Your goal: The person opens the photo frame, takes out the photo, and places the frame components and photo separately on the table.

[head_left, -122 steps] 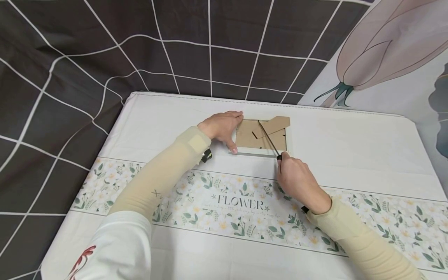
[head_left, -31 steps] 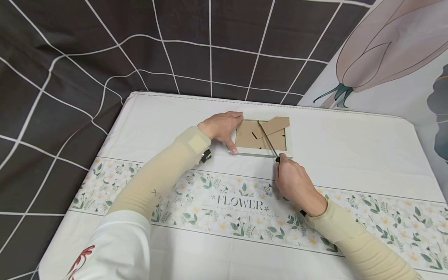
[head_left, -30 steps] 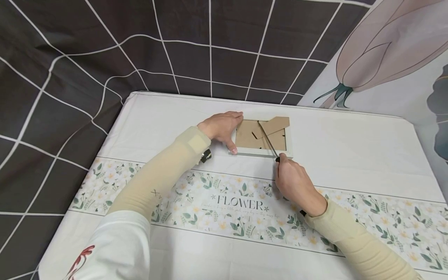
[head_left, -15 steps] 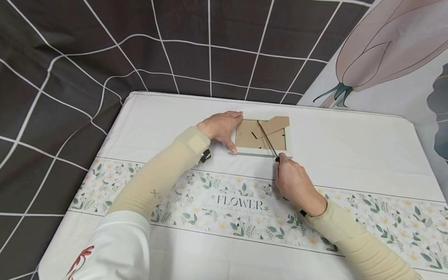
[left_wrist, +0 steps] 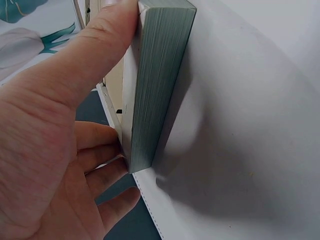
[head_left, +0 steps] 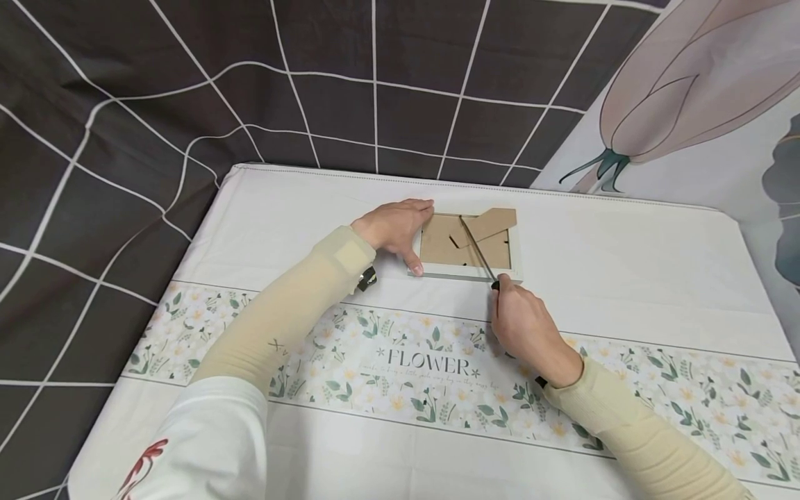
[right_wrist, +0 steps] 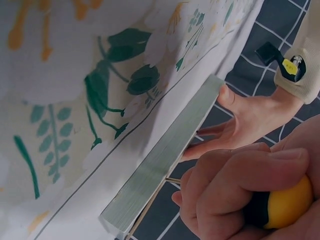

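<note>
A picture frame (head_left: 465, 271) lies face down near the back of the table, its brown backing board and cardboard stand (head_left: 496, 221) showing. My left hand (head_left: 395, 228) spans the left end of the frame, thumb at the near corner and fingers at the far edge. In the left wrist view, the thumb presses the pale corner of the frame (left_wrist: 162, 75). My right hand (head_left: 531, 326) grips a screwdriver with a yellow and black handle (right_wrist: 287, 202). Its thin shaft (head_left: 480, 251) slants across the backing, and the tip is by the frame's far inner edge.
A white tablecloth (head_left: 625, 264) with a floral band marked FLOWER (head_left: 431, 361) covers the table. Behind it hangs a dark gridded cloth (head_left: 325, 83). At the right is a wall covering with a large flower print (head_left: 669, 104).
Compared with about four seconds ago, my right hand and the screwdriver handle sit slightly lower and further left. Over the last second, hands, screwdriver and frame look the same.
</note>
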Demonstrator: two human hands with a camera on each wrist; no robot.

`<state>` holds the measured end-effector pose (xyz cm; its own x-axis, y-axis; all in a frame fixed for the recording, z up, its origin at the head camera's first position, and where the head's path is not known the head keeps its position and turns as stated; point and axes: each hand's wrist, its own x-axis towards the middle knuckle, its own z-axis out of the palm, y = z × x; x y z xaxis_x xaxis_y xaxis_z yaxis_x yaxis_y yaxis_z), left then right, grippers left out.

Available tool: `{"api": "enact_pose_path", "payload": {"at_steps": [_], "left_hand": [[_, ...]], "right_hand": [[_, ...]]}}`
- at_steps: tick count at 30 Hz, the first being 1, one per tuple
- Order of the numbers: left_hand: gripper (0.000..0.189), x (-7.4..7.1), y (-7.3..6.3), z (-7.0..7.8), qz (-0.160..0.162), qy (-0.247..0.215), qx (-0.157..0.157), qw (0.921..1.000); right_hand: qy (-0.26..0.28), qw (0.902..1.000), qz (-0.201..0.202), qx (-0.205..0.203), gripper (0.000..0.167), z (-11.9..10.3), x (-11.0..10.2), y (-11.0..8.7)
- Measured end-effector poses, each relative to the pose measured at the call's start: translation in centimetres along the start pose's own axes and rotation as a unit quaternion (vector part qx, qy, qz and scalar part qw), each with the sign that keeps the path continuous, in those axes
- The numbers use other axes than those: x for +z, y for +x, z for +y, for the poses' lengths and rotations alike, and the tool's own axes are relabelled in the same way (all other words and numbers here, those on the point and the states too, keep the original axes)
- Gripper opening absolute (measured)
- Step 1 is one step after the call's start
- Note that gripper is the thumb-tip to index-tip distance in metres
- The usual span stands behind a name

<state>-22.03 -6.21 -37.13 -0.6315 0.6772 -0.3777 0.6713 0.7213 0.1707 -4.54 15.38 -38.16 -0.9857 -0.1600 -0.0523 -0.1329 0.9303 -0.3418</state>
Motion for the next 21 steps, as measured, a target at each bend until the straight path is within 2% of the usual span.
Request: {"api": "enact_pose_path", "payload": {"at_steps": [21], "left_hand": [[0.132, 0.07, 0.05, -0.08, 0.001, 0.008, 0.001, 1.0]], "right_hand": [[0.006, 0.9996, 0.024, -0.01, 0.021, 0.16, 0.49, 0.11]]}}
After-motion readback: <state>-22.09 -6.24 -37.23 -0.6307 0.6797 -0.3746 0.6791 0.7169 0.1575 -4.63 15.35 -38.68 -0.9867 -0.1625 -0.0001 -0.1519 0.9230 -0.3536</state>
